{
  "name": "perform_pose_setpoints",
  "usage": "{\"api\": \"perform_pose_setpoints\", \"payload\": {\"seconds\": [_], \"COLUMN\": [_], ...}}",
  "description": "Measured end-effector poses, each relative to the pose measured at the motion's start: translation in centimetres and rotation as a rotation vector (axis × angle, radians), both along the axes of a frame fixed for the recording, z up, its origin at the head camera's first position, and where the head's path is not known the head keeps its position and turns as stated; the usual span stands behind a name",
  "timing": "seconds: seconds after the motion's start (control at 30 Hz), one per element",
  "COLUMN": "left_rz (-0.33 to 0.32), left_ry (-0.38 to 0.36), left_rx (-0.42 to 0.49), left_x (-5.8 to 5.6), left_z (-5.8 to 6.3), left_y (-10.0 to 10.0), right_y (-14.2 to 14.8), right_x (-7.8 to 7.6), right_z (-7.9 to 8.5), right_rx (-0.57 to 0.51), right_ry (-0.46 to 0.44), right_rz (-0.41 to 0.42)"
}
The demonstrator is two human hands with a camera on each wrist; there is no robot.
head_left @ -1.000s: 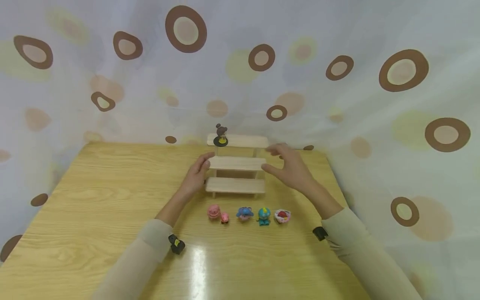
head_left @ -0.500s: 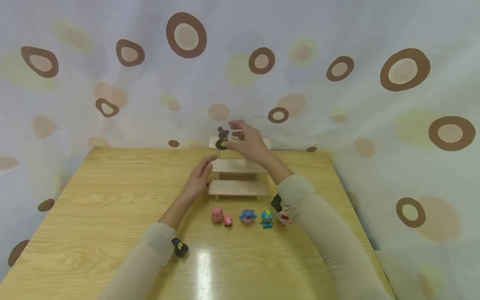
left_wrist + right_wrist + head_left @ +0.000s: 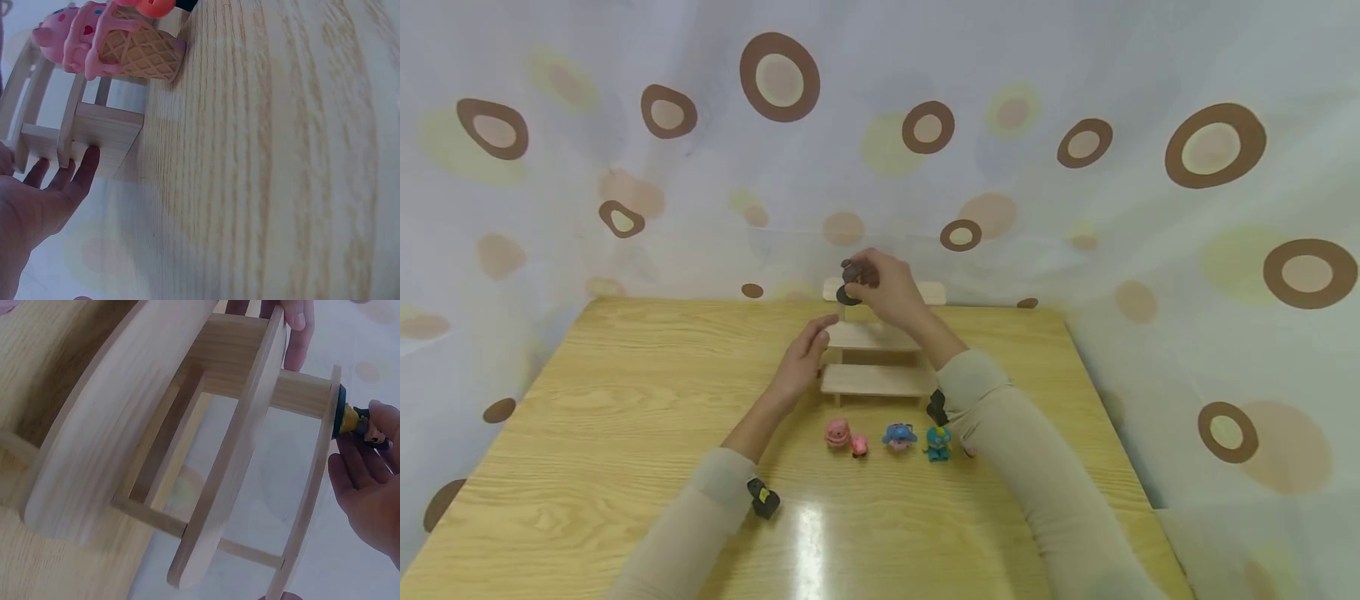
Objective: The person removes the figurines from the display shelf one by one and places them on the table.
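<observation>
A small three-tier wooden display shelf (image 3: 877, 381) stands at the back of the table. On its top tier is a dark-haired toy figurine (image 3: 354, 422) with a yellow and black body and a round dark base. My right hand (image 3: 891, 290) pinches this figurine between thumb and fingers, its base touching the tier in the right wrist view. My left hand (image 3: 799, 360) grips the shelf's left end at the middle tier. In the left wrist view, its fingertips (image 3: 87, 164) press on the wood. The figurine's face is partly covered by my fingers.
Before the shelf stand a pink ice-cream-cone toy (image 3: 837, 433), a small pink figure (image 3: 859, 447), a blue-hatted figure (image 3: 898, 437) and a teal figure (image 3: 937, 444). Another toy (image 3: 970, 452) is mostly hidden by my right sleeve. A patterned cloth (image 3: 880, 192) hangs behind the table.
My right hand has moved left from the shelf's right end to the top tier and taken hold of the figurine. My left hand has stayed on the shelf's left end.
</observation>
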State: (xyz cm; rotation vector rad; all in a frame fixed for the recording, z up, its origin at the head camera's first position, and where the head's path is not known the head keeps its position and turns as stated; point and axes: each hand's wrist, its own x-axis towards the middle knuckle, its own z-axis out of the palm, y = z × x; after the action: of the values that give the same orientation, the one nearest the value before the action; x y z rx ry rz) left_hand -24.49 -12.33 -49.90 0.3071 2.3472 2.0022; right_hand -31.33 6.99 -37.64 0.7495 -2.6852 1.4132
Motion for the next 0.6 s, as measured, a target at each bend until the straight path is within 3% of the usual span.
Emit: {"api": "perform_pose_setpoints", "payload": {"seconds": [0.3,0.47,0.6], "left_rz": [0.003,0.004,0.003], "left_ry": [-0.009,-0.002,0.015], "left_rx": [-0.002,-0.010,-0.006], "left_x": [-0.2,0.2,0.4], "left_z": [-0.1,-0.1,-0.1], "left_y": [0.5,0.4,0.3], "right_y": [4.7,8.5,12.1], "right_x": [1.9,4.4,6.7], "right_z": [2.1,3.5,3.0], "right_rx": [-0.048,-0.066,-0.029], "right_ry": [0.122,0.129,0.096], "right_rz": [-0.048,-0.106,-0.154]}}
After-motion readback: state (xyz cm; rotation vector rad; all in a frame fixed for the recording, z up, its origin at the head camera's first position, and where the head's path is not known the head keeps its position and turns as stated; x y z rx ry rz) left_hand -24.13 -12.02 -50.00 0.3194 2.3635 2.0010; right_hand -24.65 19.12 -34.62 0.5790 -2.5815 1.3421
